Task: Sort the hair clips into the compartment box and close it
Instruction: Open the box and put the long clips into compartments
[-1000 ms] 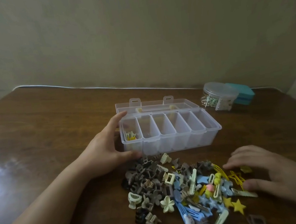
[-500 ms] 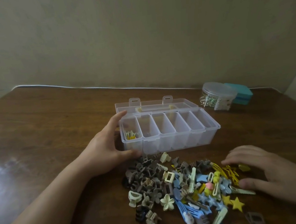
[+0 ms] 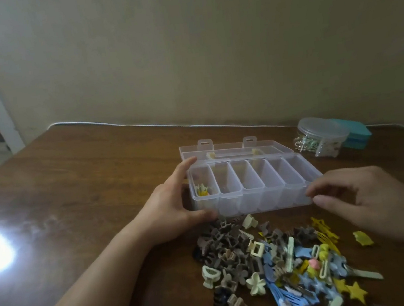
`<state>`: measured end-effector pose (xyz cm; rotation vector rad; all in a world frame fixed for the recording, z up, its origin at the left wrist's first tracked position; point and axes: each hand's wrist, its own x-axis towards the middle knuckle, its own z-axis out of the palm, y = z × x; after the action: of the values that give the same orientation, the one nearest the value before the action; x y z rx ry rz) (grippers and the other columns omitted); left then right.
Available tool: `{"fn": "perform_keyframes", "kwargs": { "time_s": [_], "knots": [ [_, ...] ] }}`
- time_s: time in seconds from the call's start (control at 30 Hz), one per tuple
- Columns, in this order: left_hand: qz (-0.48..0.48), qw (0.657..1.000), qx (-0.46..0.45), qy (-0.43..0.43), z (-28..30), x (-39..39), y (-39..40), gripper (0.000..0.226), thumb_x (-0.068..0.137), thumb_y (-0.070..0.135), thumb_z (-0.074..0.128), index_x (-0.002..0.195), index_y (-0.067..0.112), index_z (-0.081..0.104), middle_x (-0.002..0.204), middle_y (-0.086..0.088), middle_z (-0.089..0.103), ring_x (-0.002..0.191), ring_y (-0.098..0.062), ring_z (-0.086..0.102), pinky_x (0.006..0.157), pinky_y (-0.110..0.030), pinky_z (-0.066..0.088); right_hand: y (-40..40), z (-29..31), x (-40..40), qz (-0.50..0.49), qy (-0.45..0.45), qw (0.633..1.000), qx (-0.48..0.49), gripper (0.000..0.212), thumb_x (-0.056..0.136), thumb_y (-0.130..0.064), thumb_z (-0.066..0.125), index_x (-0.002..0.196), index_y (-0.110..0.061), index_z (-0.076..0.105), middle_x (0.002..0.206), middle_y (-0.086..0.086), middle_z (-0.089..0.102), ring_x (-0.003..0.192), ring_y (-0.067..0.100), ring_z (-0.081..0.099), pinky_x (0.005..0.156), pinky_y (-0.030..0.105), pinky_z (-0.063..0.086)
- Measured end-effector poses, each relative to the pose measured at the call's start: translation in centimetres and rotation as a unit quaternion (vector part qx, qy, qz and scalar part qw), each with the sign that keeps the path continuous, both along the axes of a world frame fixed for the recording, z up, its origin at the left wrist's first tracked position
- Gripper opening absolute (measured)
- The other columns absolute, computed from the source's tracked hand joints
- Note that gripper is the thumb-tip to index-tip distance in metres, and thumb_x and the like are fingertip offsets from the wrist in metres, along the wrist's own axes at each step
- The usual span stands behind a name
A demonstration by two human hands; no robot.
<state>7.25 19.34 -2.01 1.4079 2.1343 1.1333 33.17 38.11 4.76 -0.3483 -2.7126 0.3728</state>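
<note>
The clear compartment box stands open on the brown table, its lid lying flat behind it. A few small clips lie in the leftmost compartment; the other compartments look empty. My left hand grips the box's left end, thumb on the front wall and fingers at the back corner. My right hand has curled fingers, and its thumb and forefinger pinch the box's front right corner. A mixed pile of hair clips in brown, cream, blue and yellow lies just in front of the box.
A clear round jar of small metal items and a teal box stand at the back right. One yellow clip lies apart, right of the pile. A white cable runs along the table's far edge by the wall.
My right hand has lifted off the clip pile and moved up to the box's front right corner. The left hand has stayed on the box's left end.
</note>
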Motion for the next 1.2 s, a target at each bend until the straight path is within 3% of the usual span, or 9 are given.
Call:
{"fn": "perform_keyframes", "kwargs": {
  "time_s": [0.13,0.27,0.33,0.43,0.57,0.7,0.83,1.03,1.2],
  "knots": [
    [-0.004,1.0,-0.001,0.002,-0.2,-0.2,0.2,0.112,0.069,0.04,0.086,0.151,0.048,0.011,0.155,0.008,0.038,0.121,0.004,0.037,0.097,-0.019,0.035,0.0,-0.8,0.9,0.002,-0.068,0.998,-0.01,0.024,0.076,-0.058,0.054,0.099,-0.058,0.062,0.111,-0.035,0.057,0.094,-0.008,0.059,0.071,0.01,0.049],
    [-0.003,1.0,-0.003,0.005,-0.3,-0.3,0.3,0.112,0.068,0.042,0.086,0.151,0.048,0.011,0.156,0.007,0.038,0.122,0.002,0.038,0.099,-0.023,0.036,2.1,-2.6,4.3,-0.025,-0.216,0.976,-0.02,0.06,0.059,-0.091,0.039,0.115,-0.069,0.046,0.125,-0.045,0.043,0.118,-0.016,0.043,0.099,0.023,0.042],
    [-0.001,1.0,-0.003,0.008,-0.3,-0.2,0.4,0.113,0.067,0.042,0.086,0.151,0.048,0.011,0.156,0.006,0.037,0.124,0.001,0.038,0.101,-0.025,0.037,2.3,-3.2,4.9,-0.032,-0.219,0.974,-0.043,0.055,0.062,-0.086,0.047,0.113,-0.068,0.049,0.126,-0.044,0.043,0.121,-0.015,0.042,0.101,0.02,0.039],
    [0.003,1.0,-0.004,0.013,-0.2,-0.1,0.3,0.112,0.068,0.042,0.086,0.151,0.048,0.011,0.158,0.006,0.035,0.127,-0.002,0.038,0.104,-0.029,0.038,1.9,-3.9,4.7,-0.066,-0.145,0.986,-0.055,0.024,0.075,-0.044,0.072,0.095,-0.056,0.067,0.112,-0.034,0.059,0.107,-0.01,0.056,0.09,0.011,0.045],
    [0.003,1.0,-0.003,0.012,-0.1,0.0,0.2,0.112,0.068,0.04,0.086,0.151,0.047,0.011,0.158,0.005,0.035,0.126,-0.001,0.038,0.103,-0.027,0.037,1.7,-4.3,4.5,-0.077,-0.065,0.995,0.018,0.049,0.074,0.002,0.076,0.088,-0.044,0.069,0.093,-0.027,0.066,0.095,-0.009,0.061,0.085,0.001,0.041],
    [0.0,1.0,-0.002,0.008,-0.1,-0.1,0.2,0.112,0.069,0.04,0.086,0.152,0.047,0.012,0.157,0.005,0.036,0.126,-0.001,0.037,0.102,-0.026,0.037,1.4,-2.6,3.6,-0.077,-0.017,0.996,0.036,0.041,0.077,-0.009,0.077,0.089,-0.046,0.066,0.093,-0.029,0.064,0.09,-0.007,0.061,0.077,0.009,0.047],
    [-0.001,1.0,-0.006,0.007,0.0,-0.1,0.3,0.112,0.068,0.041,0.086,0.151,0.047,0.01,0.158,0.007,0.035,0.123,0.002,0.035,0.104,-0.028,0.037,0.9,-3.1,2.8,-0.122,-0.158,0.976,0.091,0.017,0.084,-0.052,0.062,0.094,-0.057,0.049,0.098,-0.036,0.051,0.091,-0.005,0.052,0.077,0.019,0.045],
    [-0.003,1.0,-0.003,0.009,-0.2,-0.1,0.2,0.113,0.068,0.042,0.086,0.152,0.047,0.01,0.157,0.008,0.036,0.122,0.002,0.037,0.102,-0.025,0.035,1.0,-3.7,2.4,-0.126,-0.164,0.976,0.062,0.024,0.086,-0.033,0.065,0.087,-0.053,0.052,0.092,-0.032,0.055,0.092,-0.009,0.049,0.074,0.019,0.043],
    [-0.004,1.0,-0.005,0.01,0.0,0.0,0.2,0.112,0.068,0.042,0.085,0.151,0.047,0.01,0.158,0.007,0.034,0.123,0.002,0.035,0.105,-0.029,0.037,-0.2,-3.6,1.2,-0.115,-0.142,0.982,0.042,0.013,0.085,-0.043,0.063,0.095,-0.049,0.056,0.093,-0.028,0.054,0.088,-0.006,0.05,0.075,0.021,0.047]
  ]
}}
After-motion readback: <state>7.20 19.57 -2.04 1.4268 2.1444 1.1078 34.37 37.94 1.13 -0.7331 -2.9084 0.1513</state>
